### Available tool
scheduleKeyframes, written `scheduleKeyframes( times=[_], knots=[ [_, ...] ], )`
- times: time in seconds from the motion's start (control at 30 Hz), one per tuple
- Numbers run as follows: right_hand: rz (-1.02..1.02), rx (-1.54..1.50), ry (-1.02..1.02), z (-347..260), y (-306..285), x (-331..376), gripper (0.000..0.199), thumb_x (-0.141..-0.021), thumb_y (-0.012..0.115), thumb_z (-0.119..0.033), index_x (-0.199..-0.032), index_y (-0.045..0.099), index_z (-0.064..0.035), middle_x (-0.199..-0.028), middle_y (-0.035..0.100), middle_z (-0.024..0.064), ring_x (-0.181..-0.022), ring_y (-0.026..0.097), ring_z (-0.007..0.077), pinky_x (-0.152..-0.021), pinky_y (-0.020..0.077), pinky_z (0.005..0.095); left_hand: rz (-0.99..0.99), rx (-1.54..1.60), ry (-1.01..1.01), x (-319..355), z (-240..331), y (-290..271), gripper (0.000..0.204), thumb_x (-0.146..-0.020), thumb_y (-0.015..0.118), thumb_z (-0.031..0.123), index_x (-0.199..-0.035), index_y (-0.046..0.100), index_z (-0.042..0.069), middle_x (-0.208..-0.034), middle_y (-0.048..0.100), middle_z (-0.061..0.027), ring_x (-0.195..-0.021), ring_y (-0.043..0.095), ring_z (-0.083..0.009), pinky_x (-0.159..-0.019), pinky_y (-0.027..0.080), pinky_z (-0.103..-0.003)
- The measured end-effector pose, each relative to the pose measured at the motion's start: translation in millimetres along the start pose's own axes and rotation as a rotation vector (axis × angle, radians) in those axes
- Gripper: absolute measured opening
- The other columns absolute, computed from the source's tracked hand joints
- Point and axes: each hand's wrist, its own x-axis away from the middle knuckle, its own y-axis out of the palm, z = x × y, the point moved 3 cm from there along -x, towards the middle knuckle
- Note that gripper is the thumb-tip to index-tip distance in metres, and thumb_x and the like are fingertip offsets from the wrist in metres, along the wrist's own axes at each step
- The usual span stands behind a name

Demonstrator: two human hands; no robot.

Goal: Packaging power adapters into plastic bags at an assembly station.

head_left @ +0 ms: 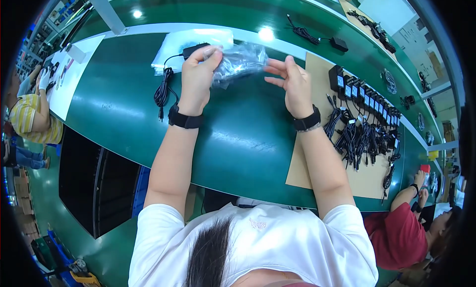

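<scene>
"What's in those hands?"

"One crumpled clear bag [243,63], over the green bench [233,143]. The left hand [197,81] pinches it; the right hand [297,86] is open at its other end, touching or not, I can't tell."

"Anything in the way?"

"That left hand half hides one black adapter [191,51]. One row of adapters [364,96], too crowded to count, is off right. Past the white rail [193,27], another adapter [339,44]."

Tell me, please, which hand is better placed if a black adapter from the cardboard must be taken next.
The right hand, I judge: it is nearer the black adapters on the cardboard, and its fingers look open, while the left hand grips the clear plastic bag.
</scene>
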Motion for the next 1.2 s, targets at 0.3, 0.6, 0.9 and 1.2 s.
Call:
scheduleKeyframes(
  times=[0.3, 0.6, 0.9, 1.2],
  knots=[
    [-0.055, 0.412, -0.265, 5.0, 13.8, -7.0, 0.051, -0.088, 0.059, -0.024, -0.129, 0.038, -0.0028, -0.108, 0.058, 0.0146, -0.092, 0.057, 0.0148, -0.078, 0.0459, 0.0254, -0.033, -0.439, 0.31, 10.4, -11.9, 14.5, 0.014, -0.082, 0.064, 0.015, -0.089, 0.066, 0.003, -0.084, 0.056, -0.0063, -0.071, 0.053, -0.0136, -0.064, 0.042, -0.024],
    [0.049, 0.068, 0.229, 17.9, -21.4, -15.6, 0.03, -0.091, 0.053, -0.033, -0.09, 0.054, -0.0028, -0.082, 0.062, 0.0062, -0.069, 0.06, 0.0129, -0.065, 0.0499, 0.0265, -0.061, -0.304, 0.231, 16.8, -3.2, 15.1, 0.018, -0.084, 0.062, 0.016, -0.089, 0.064, -0.002, -0.08, 0.062, -0.0026, -0.073, 0.052, -0.0069, -0.063, 0.042, -0.022],
    [-0.474, -0.24, 0.494, -6.6, 29.2, 1.6, 0.053, -0.084, 0.063, -0.025, -0.13, 0.04, -0.0092, -0.114, 0.057, 0.0064, -0.098, 0.06, 0.02, -0.069, 0.0552, 0.0407, -0.082, -0.128, 0.069, 8.7, -11.1, 21.0, 0.02, -0.085, 0.06, 0.013, -0.097, 0.063, -0.003, -0.078, 0.06, -0.0025, -0.069, 0.054, -0.0069, -0.061, 0.043, -0.021],
    [-0.101, 0.672, 0.144, -25.3, -20.3, -172.9, 0.036, -0.082, 0.062, -0.021, -0.115, 0.056, -0.0092, -0.097, 0.063, 0.0047, -0.085, 0.061, 0.0166, -0.067, 0.0532, 0.0352, 0.243, -0.825, 0.592, 6.0, 22.1, -2.0, 0.044, -0.088, 0.054, 0.022, -0.122, 0.043, -0.004, -0.106, 0.056, -0.023, -0.094, 0.054, -0.0357, -0.081, 0.044, -0.04]
  ],
)
